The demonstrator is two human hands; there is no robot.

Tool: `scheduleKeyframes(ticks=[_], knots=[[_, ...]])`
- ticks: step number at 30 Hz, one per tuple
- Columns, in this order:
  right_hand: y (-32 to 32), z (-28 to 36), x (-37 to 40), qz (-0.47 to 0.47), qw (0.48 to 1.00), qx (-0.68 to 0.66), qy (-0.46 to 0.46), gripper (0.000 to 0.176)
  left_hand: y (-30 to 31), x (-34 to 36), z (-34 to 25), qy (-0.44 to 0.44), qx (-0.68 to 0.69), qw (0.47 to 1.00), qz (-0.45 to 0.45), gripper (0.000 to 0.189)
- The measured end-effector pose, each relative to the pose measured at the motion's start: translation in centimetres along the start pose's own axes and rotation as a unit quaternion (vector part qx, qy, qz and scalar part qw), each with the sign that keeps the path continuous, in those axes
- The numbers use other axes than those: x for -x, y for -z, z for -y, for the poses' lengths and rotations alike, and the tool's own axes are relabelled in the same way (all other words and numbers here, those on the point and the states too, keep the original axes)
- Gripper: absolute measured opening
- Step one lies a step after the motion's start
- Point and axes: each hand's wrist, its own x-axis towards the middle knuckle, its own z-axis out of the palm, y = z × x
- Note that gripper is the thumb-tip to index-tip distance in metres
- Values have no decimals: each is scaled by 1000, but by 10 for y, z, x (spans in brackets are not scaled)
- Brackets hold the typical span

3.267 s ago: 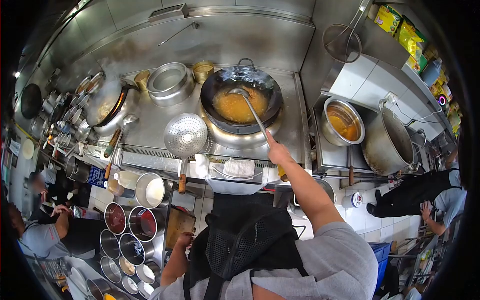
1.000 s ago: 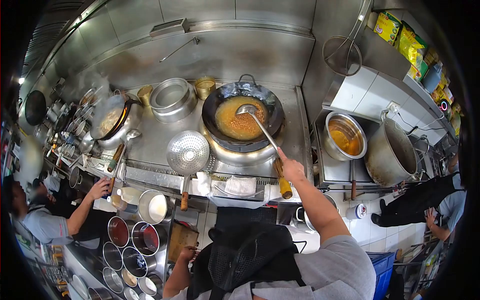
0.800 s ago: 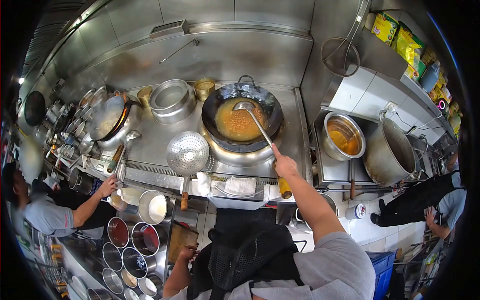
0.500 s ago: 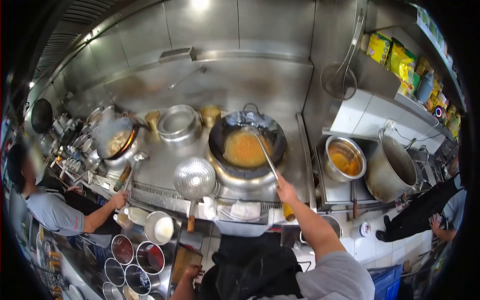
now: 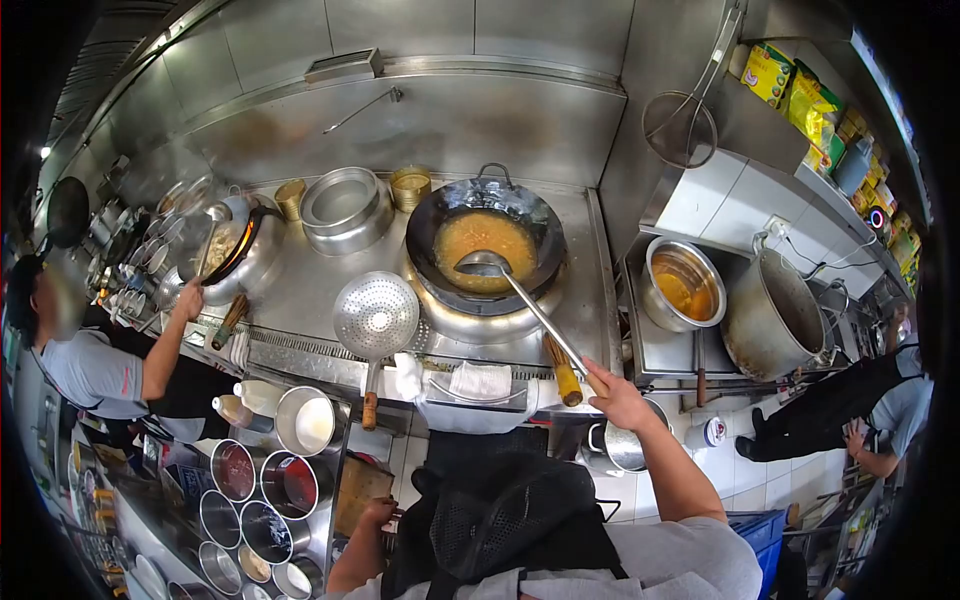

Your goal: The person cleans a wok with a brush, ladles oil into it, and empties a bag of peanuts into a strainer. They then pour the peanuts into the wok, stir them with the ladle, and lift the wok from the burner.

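Observation:
My right hand [image 5: 618, 400] is closed round the wooden end of a long ladle [image 5: 545, 320]. The ladle's bowl hangs over the near half of a black wok [image 5: 425, 255], which sits on a burner and contains orange-brown liquid [image 5: 485, 238]. Right beside that hand, on the stove's front edge, lies a bamboo brush [image 5: 562, 375]. My left hand [image 5: 378, 512] is low by my body at the end of the steel counter. Its fingers look curled; anything inside them is too small to make out. A perforated strainer [image 5: 376, 318] lies left of the wok.
Stacked steel pans [image 5: 345, 205] stand behind left. To the right are a pot of orange liquid [image 5: 685, 290] and a tall stockpot [image 5: 770, 315]. Sauce pots [image 5: 268, 530] fill the counter at lower left. A co-worker [image 5: 110, 365] cooks over flames at left; another person [image 5: 850, 410] stands at right.
My right hand has drawn back towards me and to the right. The ladle's bowl has come from the wok's far side to its near half. The left co-worker's hand has moved up and left.

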Motion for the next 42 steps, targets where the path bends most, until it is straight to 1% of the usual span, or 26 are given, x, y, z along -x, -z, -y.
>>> scheduleKeyframes(ticks=[2, 4, 6, 8, 10, 12, 14, 16, 17, 19, 21, 22, 24, 27, 34, 36, 42], knots=[[4, 12, 4, 14, 1000, 21, -17, 78, 3, -12, -3, -6, 9, 1000, 12, 32], [-3, 1, -2, 11, 999, 42, -6, 79, 5, -15, -6, -12, 20, 999, 22, 33], [-8, -3, -9, 9, 998, 63, 7, 79, 9, 3, -33, -27, -20, 999, -13, 34], [-11, 2, -17, 41, 990, 127, -54, 81, 12, 5, -40, -36, -19, 999, -18, 34], [-20, -10, -29, 32, 989, 138, -38, 82, 14, 7, -40, -44, -17, 999, -23, 35], [-21, -7, -36, 22, 989, 148, -21, 82, 15, 4, -34, -36, -8, 999, -17, 36], [-22, 0, -46, 29, 982, 177, -60, 82, 15, 3, -25, -34, -14, 999, -18, 36], [-25, 1, -57, 28, 981, 179, -66, 83, 14, 4, -14, -31, -21, 999, -19, 35], [-25, 5, -61, 26, 980, 181, -74, 85, 14, 5, -10, -20, -3, 1000, -15, 34], [-25, 14, -69, 28, 978, 191, -81, 82, 13, 8, 0, -9, 17, 1000, -14, 33], [-23, 19, -77, 32, 975, 201, -86, 80, 13, 11, 8, 25, 119, 992, 9, 30], [-24, 19, -82, 24, 976, 201, -82, 80, 13, 13, 12, 28, 121, 992, 7, 30], [-27, 18, -93, 19, 976, 201, -76, 79, 11, 40, -2, 19, 65, 997, -47, 30], [-32, 10, -113, 15, 977, 198, -77, 85, 7, 79, -31, 26, 78, 994, -76, 30], [-36, 7, -145, -3, 977, 194, -89, 80, 8, 65, -17, 25, 58, 996, -63, 27], [-39, 4, -153, -12, 978, 189, -88, 79, 7, 62, -14, 16, 86, 994, -72, 26], [-45, 5, -172, -35, 978, 182, -93, 80, 9, 42, 1, -1, 92, 994, -66, 27]])
